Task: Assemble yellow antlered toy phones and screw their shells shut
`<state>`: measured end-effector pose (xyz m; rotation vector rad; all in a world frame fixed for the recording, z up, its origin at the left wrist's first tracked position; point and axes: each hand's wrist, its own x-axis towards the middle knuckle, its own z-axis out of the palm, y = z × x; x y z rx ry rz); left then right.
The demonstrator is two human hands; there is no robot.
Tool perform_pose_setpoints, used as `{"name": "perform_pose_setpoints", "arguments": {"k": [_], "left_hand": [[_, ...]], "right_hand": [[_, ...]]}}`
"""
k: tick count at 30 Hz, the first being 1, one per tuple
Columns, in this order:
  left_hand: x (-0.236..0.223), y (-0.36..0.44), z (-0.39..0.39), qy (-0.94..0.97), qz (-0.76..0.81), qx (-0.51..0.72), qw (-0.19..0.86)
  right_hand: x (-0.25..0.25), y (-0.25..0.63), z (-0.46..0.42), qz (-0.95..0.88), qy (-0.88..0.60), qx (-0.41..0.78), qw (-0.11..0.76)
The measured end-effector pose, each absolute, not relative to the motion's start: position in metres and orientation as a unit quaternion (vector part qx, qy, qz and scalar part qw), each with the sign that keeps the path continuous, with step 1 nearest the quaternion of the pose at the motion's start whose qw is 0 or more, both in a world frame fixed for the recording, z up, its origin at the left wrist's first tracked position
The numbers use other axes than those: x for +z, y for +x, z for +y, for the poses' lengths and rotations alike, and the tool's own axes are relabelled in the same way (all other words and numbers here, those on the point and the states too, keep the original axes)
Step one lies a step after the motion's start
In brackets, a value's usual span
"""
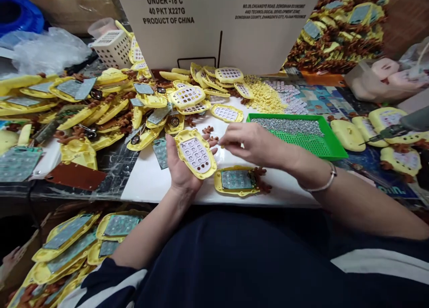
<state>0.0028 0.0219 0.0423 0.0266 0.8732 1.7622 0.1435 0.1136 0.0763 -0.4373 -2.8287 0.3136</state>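
My left hand (182, 169) holds a yellow plastic toy shell (196, 154), tilted, its inner side facing up. A white keypad with rows of round keys lies inside it, with a few brown spots at the lower end. Just right of the shell, my right hand (246, 140) is closed in a pinch; whatever is between its fingertips is too small to make out. Below the right hand, another yellow shell (219, 183) with a grey-green circuit board (237, 180) and brown antler-shaped pieces (263, 181) lies on the white work surface (150, 183).
A green tray (301, 145) of small metal screws stands at right. Behind it are piles of yellow buttons (263, 96) and white ones (284, 91). Yellow shells (110, 114) heap at left. A white carton (214, 31) stands behind, a screwdriver tool (402, 125) at far right.
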Motion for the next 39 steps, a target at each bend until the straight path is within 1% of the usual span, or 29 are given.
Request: {"name": "perform_pose_setpoints", "arguments": {"k": [2,4,6,9,14,16,22,24,27,29,30,31,32,33,35,36,37,39], "left_hand": [[0.04,0.008,0.023,0.024,0.348,0.763,0.544],[0.038,0.013,0.023,0.03,0.332,0.771,0.542],[0.037,0.016,0.023,0.033,0.325,0.77,0.547],[0.038,0.016,0.022,0.028,0.323,0.764,0.557],[0.04,0.012,0.02,0.009,0.329,0.756,0.566],[0.041,0.011,0.018,0.015,0.321,0.755,0.571],[0.044,0.013,0.016,0.003,0.333,0.751,0.571],[0.044,0.013,0.015,0.002,0.341,0.742,0.578],[0.041,0.009,0.014,0.022,0.356,0.733,0.579],[0.036,0.004,0.012,0.046,0.371,0.729,0.573],[0.033,0.001,0.012,0.06,0.379,0.722,0.575],[0.031,-0.001,0.011,0.073,0.385,0.713,0.581],[0.029,-0.003,0.01,0.087,0.389,0.702,0.59],[0.028,-0.004,0.01,0.1,0.39,0.689,0.603],[0.028,-0.004,0.01,0.117,0.388,0.657,0.635],[0.028,-0.002,0.01,0.12,0.39,0.639,0.652],[0.03,-0.001,0.01,0.119,0.393,0.619,0.669],[0.033,0.004,0.009,0.113,0.405,0.578,0.7]], "right_hand": [[0.072,0.141,0.093,-0.981,-0.102,0.06,0.153],[0.066,0.137,0.075,-0.985,-0.091,-0.001,0.146],[0.061,0.134,0.064,-0.986,-0.084,-0.031,0.14],[0.053,0.132,0.059,-0.981,-0.075,-0.018,0.176],[0.042,0.138,0.061,-0.952,-0.069,-0.028,0.296],[0.038,0.14,0.059,-0.944,-0.063,-0.031,0.324],[0.032,0.147,0.05,-0.949,-0.05,-0.013,0.312],[0.034,0.153,0.049,-0.944,-0.041,-0.007,0.326],[0.043,0.168,0.048,-0.928,-0.09,0.017,0.36],[0.049,0.185,0.044,-0.915,-0.154,0.066,0.367],[0.051,0.194,0.04,-0.907,-0.188,0.113,0.36],[0.052,0.204,0.036,-0.898,-0.224,0.178,0.334],[0.053,0.213,0.03,-0.884,-0.265,0.257,0.286],[0.052,0.221,0.024,-0.859,-0.31,0.343,0.221],[0.046,0.234,0.012,-0.759,-0.398,0.508,0.094],[0.041,0.238,0.006,-0.69,-0.437,0.573,0.064],[0.036,0.241,0.0,-0.62,-0.469,0.626,0.069],[0.027,0.243,-0.009,-0.499,-0.495,0.697,0.145]]}}
